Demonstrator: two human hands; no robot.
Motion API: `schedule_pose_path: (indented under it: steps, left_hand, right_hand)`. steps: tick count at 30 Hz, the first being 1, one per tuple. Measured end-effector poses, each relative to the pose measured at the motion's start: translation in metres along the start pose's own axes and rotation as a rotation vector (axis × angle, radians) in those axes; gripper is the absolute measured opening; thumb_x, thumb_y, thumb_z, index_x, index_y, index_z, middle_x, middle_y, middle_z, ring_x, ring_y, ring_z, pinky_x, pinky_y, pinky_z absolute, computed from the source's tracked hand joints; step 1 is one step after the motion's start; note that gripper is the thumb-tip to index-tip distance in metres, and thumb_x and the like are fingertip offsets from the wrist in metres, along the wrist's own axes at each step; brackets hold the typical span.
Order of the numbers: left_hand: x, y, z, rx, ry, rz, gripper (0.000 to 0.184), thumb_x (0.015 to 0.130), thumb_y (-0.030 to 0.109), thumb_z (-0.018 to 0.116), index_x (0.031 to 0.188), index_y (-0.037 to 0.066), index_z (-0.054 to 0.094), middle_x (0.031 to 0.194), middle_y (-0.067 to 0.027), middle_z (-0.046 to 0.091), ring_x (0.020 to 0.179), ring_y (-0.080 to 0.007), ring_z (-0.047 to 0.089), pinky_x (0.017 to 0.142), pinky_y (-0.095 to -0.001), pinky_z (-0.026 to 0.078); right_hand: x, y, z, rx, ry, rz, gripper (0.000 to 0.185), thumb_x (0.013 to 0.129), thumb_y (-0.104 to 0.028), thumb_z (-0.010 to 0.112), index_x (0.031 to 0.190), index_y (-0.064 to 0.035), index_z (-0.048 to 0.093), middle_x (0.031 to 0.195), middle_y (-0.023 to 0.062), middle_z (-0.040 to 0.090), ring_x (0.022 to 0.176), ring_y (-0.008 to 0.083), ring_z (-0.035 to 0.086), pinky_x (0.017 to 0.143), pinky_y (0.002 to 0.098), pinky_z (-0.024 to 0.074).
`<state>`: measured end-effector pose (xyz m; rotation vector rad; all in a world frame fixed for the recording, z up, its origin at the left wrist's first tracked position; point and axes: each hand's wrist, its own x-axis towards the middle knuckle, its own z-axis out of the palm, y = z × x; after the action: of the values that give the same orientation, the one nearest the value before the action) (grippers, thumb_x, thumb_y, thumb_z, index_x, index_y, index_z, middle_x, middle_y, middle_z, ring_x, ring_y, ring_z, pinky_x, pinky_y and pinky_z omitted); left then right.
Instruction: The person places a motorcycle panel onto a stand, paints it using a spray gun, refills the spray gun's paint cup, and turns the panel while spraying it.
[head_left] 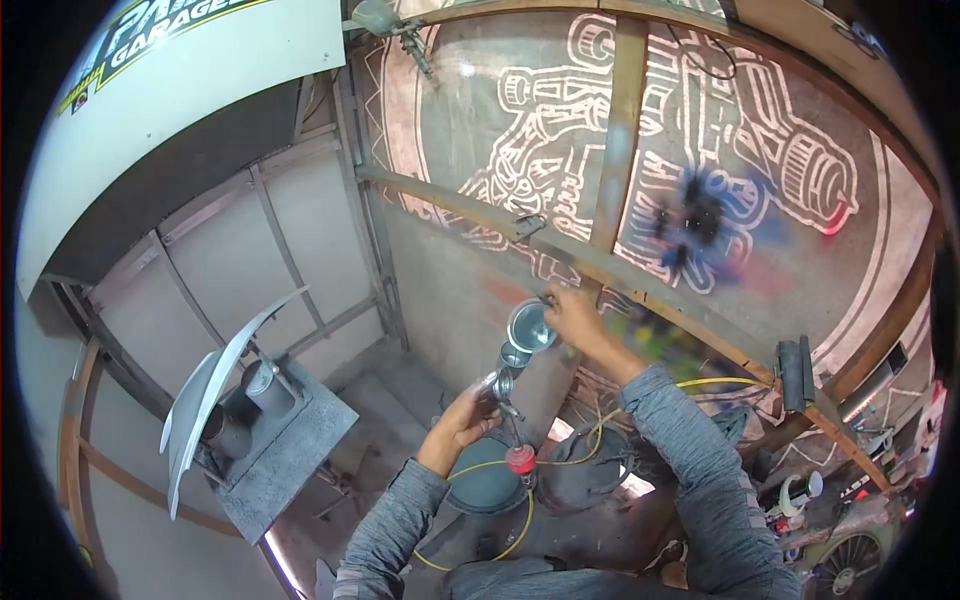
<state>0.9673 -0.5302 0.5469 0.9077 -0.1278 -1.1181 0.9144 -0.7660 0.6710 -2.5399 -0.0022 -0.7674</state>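
Observation:
Near the middle of the head view, my left hand (pixel 466 424) is closed around the metal body of a spray gun (pixel 503 384). A yellow hose (pixel 528 515) runs below it, by a red fitting (pixel 521 459). My right hand (pixel 578 320) is higher and to the right, its fingers pinched on the rim of a round metallic cup (pixel 531 327), whose open side faces me. Just below that cup sits a smaller round opening (pixel 515 354), above the gun body. Whether the cup touches it cannot be made out.
A white curved panel (pixel 205 405) stands on a grey paint-dusted table (pixel 300 445) at left. Below my hands are a round dark lid (pixel 490 478) and a dark bucket (pixel 585 465). A wooden beam (pixel 690 325) crosses the wall ahead. Tools and a fan (pixel 848 565) lie lower right.

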Motion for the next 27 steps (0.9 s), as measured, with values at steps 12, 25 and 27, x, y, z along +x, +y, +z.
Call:
schedule_pose_path:
  steps: [12, 25, 27]
  left_hand:
    - [0.029, 0.056, 0.070, 0.012, -0.125, 0.105, 0.048, 0.088, 0.045, 0.062, 0.115, 0.006, 0.057, 0.110, -0.0150, 0.057, 0.102, -0.0289, 0.058, 0.092, -0.0458, 0.049]
    - [0.056, 0.065, 0.108, 0.032, -0.222, 0.076, 0.043, 0.088, 0.043, 0.062, 0.115, 0.011, 0.058, 0.106, -0.0097, 0.057, 0.098, -0.0238, 0.058, 0.092, -0.0439, 0.048]
    - [0.056, 0.064, 0.105, 0.028, -0.201, 0.065, 0.044, 0.087, 0.044, 0.063, 0.113, 0.008, 0.059, 0.107, -0.0115, 0.058, 0.099, -0.0262, 0.058, 0.091, -0.0450, 0.048]
  right_hand:
    - [0.029, 0.051, -0.082, 0.695, 0.358, 0.652, 0.015, 0.079, -0.005, 0.061, 0.088, 0.0063, 0.058, 0.068, 0.0115, 0.059, 0.047, 0.0178, 0.059, 0.036, 0.0297, 0.0494]
    - [0.047, 0.125, -0.123, 0.662, 0.753, 0.747, 0.035, 0.078, -0.007, 0.066, 0.107, 0.0113, 0.055, 0.085, 0.0187, 0.063, 0.064, 0.0236, 0.067, 0.048, 0.0354, 0.0604]
    - [0.044, 0.129, -0.119, 0.675, 0.746, 0.738, 0.037, 0.079, -0.009, 0.068, 0.107, 0.0114, 0.055, 0.086, 0.0192, 0.063, 0.064, 0.0237, 0.067, 0.048, 0.0355, 0.0602]
